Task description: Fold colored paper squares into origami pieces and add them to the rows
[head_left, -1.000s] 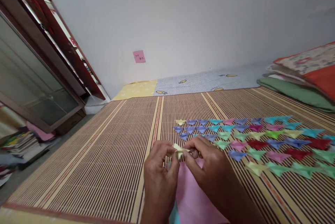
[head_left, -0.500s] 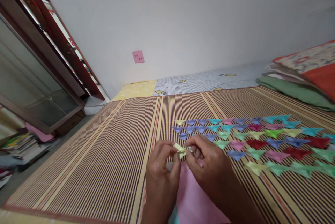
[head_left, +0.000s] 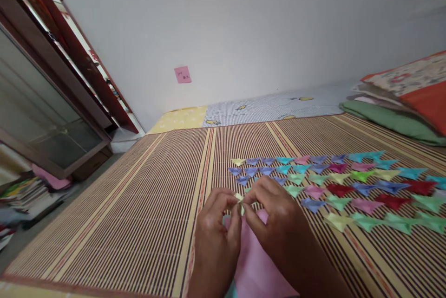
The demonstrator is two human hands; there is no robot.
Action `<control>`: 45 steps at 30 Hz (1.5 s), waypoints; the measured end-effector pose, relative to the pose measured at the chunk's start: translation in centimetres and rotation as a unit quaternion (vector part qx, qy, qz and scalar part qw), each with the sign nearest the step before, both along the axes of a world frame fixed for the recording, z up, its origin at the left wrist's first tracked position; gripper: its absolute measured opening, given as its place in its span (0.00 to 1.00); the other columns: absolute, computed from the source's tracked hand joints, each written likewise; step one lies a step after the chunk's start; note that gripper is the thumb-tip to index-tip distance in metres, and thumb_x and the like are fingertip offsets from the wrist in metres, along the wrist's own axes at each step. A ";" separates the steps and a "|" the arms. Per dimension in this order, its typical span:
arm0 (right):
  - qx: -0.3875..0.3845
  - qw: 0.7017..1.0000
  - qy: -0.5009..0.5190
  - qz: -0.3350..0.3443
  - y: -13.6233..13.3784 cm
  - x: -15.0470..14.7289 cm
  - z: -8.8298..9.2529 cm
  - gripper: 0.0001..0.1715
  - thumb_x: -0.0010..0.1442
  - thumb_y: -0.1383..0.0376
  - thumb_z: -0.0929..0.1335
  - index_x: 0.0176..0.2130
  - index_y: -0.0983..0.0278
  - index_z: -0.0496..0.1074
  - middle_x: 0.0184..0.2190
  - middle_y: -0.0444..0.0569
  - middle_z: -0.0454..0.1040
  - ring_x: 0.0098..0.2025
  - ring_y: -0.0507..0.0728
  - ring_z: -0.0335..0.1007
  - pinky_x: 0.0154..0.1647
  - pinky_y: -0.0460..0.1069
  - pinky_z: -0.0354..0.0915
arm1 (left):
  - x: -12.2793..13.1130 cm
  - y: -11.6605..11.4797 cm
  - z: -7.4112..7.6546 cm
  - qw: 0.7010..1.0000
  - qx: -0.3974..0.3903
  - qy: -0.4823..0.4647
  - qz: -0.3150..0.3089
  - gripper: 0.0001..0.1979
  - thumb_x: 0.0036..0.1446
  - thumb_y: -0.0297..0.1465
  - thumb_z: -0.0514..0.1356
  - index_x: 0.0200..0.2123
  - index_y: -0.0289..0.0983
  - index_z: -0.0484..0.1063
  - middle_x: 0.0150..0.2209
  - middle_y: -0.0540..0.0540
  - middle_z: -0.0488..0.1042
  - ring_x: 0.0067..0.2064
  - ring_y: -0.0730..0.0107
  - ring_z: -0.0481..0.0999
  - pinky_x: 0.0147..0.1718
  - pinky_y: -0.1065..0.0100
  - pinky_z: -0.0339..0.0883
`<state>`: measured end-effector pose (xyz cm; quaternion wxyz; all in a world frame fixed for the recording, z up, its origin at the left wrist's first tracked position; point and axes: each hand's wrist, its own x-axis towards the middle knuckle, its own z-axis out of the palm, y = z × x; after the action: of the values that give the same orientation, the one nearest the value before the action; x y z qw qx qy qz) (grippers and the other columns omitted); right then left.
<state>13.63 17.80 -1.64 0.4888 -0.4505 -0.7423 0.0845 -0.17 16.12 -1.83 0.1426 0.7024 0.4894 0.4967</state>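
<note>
A small piece of folded pale yellow paper (head_left: 239, 197) is held up between my two hands, mostly covered by the fingertips. My left hand (head_left: 218, 230) pinches its left side between thumb and fingers. From the right, my right hand (head_left: 273, 212) closes thumb and forefinger on it, the tips of both hands nearly touching. Under the hands lies a pink sheet (head_left: 256, 261), with a teal edge showing at its left. Just beyond and to the right, several rows of small folded paper pieces (head_left: 339, 190) in many colours are spread out.
A striped bamboo mat (head_left: 139, 205) covers the bed. Folded bedding and a green cloth (head_left: 390, 119) lie at the far right by the white wall (head_left: 261, 29). A pink note (head_left: 183, 74) is stuck on the wall. Books (head_left: 26, 196) are piled low at the left.
My right hand has moved left, closer to my left fingertips. More of the yellow paper is now covered by the fingers, and less of it shows.
</note>
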 end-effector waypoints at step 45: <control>-0.033 0.996 -0.014 -0.081 -0.1 -1.1 -0.2 0.05 0.59 0.70 0.62 0.35 0.60 0.63 0.24 0.44 0.70 0.21 0.55 0.66 0.23 0.48 0.57 | -0.4 0.5 -0.5 0.999 0.033 -0.007 0.000 0.14 0.63 0.17 0.58 0.38 0.42 0.78 0.41 0.47 0.75 0.42 0.65 0.77 0.40 0.65 0.72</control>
<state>12.53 17.66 -1.87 0.4680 -0.5263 -0.7071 0.0630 -0.54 16.65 -2.33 0.1227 0.7035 0.4712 0.5176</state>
